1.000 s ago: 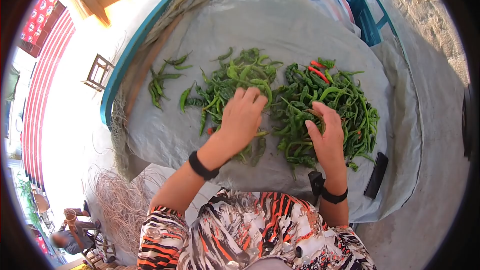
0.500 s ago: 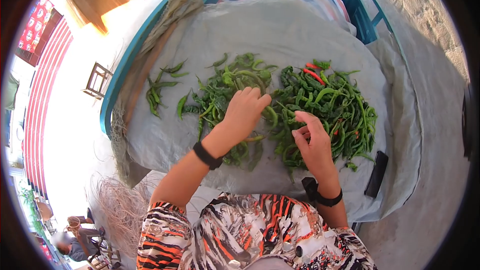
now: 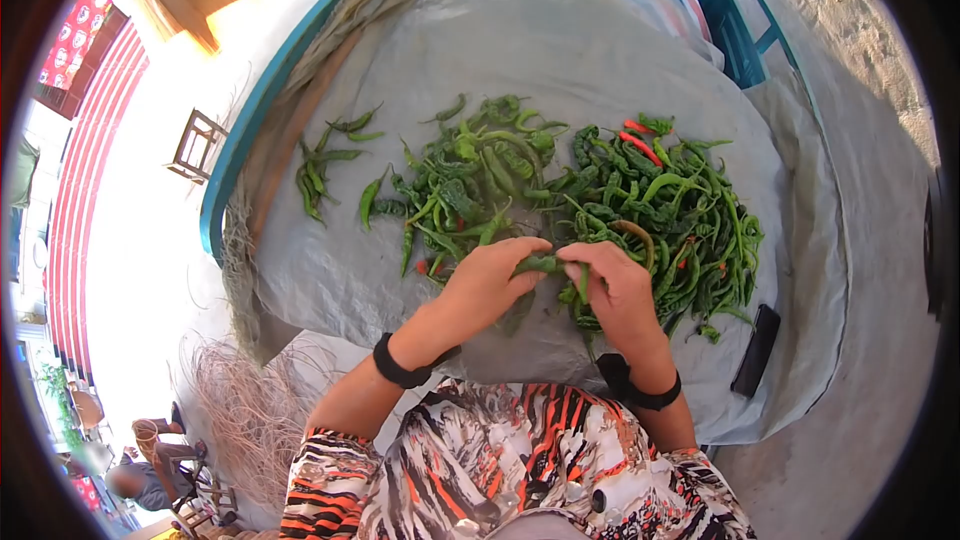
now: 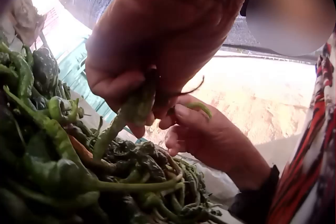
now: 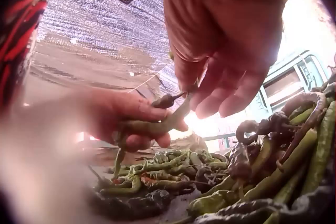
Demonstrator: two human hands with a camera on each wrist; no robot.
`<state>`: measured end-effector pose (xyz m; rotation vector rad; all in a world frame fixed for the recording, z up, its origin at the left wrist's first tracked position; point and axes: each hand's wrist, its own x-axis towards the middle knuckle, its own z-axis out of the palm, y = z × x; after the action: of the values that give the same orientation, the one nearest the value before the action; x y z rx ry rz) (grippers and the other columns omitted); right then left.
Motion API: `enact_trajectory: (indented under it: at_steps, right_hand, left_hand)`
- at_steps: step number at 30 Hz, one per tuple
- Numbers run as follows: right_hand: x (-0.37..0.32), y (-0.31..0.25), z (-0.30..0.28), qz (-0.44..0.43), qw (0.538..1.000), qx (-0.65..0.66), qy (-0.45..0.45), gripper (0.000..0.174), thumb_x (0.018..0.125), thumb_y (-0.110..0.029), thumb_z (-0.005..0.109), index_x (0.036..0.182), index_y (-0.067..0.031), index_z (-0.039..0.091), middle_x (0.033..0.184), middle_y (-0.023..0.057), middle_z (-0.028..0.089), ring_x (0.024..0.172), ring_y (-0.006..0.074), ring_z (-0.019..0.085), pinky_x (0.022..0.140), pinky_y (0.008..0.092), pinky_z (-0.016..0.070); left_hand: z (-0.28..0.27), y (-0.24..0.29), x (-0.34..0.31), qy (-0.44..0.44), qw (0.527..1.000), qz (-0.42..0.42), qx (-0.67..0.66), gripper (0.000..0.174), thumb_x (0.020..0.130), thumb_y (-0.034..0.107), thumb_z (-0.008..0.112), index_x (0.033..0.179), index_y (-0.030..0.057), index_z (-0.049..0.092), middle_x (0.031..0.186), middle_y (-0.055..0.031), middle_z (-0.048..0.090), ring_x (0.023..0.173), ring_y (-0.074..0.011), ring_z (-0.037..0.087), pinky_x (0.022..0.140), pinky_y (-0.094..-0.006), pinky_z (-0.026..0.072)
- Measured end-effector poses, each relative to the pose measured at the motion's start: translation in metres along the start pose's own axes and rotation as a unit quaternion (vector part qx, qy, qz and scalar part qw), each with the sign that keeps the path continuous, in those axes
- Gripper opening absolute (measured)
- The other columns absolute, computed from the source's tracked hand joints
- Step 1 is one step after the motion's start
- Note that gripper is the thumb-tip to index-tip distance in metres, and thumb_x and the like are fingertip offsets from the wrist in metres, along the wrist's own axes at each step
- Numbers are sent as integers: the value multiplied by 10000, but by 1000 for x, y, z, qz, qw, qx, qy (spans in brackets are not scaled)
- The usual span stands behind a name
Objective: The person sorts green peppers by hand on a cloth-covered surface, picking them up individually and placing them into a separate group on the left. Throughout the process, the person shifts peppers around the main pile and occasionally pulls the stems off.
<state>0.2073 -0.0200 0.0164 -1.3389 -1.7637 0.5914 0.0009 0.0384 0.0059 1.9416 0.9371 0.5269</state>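
In the head view my left hand (image 3: 487,285) grips a green chili pepper (image 3: 541,264) in front of the body, over the near edge of the peppers. My right hand (image 3: 618,290) meets it from the right, thumb and finger pinching the stem end. The right wrist view shows more than one pepper (image 5: 152,127) in the left hand, with the right fingertips (image 5: 197,98) at their stems. A smaller pile of green peppers (image 3: 460,190) lies left, a larger pile (image 3: 680,200) with a few red ones right.
Both piles lie on a grey sheet (image 3: 560,50) spread over a blue-railed cart bed (image 3: 222,195). A black phone (image 3: 755,350) rests near the right edge. Several peppers (image 3: 318,175) lie apart at far left. Beyond the cart are a wooden stool (image 3: 197,145) and a seated person (image 3: 155,470).
My left hand has come back from the left pile toward the body and now holds peppers. The right hand has moved left from over the right pile to meet it, and its fingers now pinch.
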Motion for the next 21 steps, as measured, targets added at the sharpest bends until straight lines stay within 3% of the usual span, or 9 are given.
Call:
enact_trajectory:
  at_steps: [3, 4, 7, 10, 13, 16, 19, 21]
  right_hand:
    - [5, -6, -11, 61, 995, 1, 74, 268, 858, 59, 656, 1085, -78, 699, 939, 102, 681, 733, 210, 645, 663, 296, 514]
    - [5, -3, -13, 93, 990, -4, 106, 253, 866, 70, 661, 1081, -58, 696, 926, 78, 674, 712, 144, 613, 658, 263, 493]
    - [7, 1, -28, 115, 983, 5, 144, 231, 892, 61, 648, 1096, -40, 688, 912, 50, 663, 710, 86, 572, 663, 231, 468]
    - [11, 0, -35, 124, 983, 15, 138, 218, 917, 59, 622, 1111, -23, 676, 918, 41, 657, 725, 74, 572, 680, 223, 467]
    - [11, -1, -39, 135, 979, 44, 148, 205, 932, 51, 612, 1116, -20, 672, 930, 35, 657, 736, 78, 581, 688, 233, 481]
    - [9, 0, -40, 140, 970, 88, 180, 196, 949, 31, 610, 1130, -20, 665, 947, 31, 656, 739, 82, 590, 695, 245, 497]
    - [12, 2, -42, 125, 969, 86, 194, 198, 973, 9, 594, 1159, -21, 652, 982, 36, 648, 778, 85, 600, 711, 251, 509]
    - [14, 3, -44, 115, 973, 72, 188, 217, 979, 9, 575, 1182, -29, 642, 1026, 54, 645, 821, 108, 615, 732, 267, 518]
  left_hand:
    - [-3, 16, -4, 2, 992, -94, -88, 422, 951, 96, 610, 1355, 29, 505, 1024, -136, 676, 817, -195, 664, 751, -321, 525]
    - [-1, 19, -4, 11, 987, -127, -101, 425, 962, 102, 607, 1365, 24, 495, 1014, -139, 675, 803, -179, 659, 747, -313, 523]
    - [17, 1, -3, 24, 993, -86, -75, 440, 976, 96, 578, 1396, 27, 467, 1036, -151, 683, 814, -191, 662, 753, -321, 524]
    - [34, -5, 1, 56, 994, 23, -89, 442, 985, 77, 543, 1416, 35, 453, 1069, -142, 685, 829, -197, 663, 758, -333, 527]
    - [29, 6, 3, -13, 989, -62, -134, 434, 991, 72, 522, 1419, 39, 457, 1115, -164, 676, 843, -218, 671, 779, -344, 528]
    - [33, 5, 5, -58, 985, -12, -160, 448, 970, 62, 548, 1413, 65, 486, 1262, -182, 620, 932, -245, 667, 808, -349, 522]
    - [49, -12, 9, 96, 973, 205, 47, 458, 902, 52, 633, 1352, 74, 551, 1227, -182, 573, 974, -366, 609, 870, -411, 504]
    - [45, -13, 6, 81, 972, 198, 101, 461, 881, 63, 662, 1333, 84, 573, 1206, -164, 555, 943, -352, 595, 839, -408, 507]
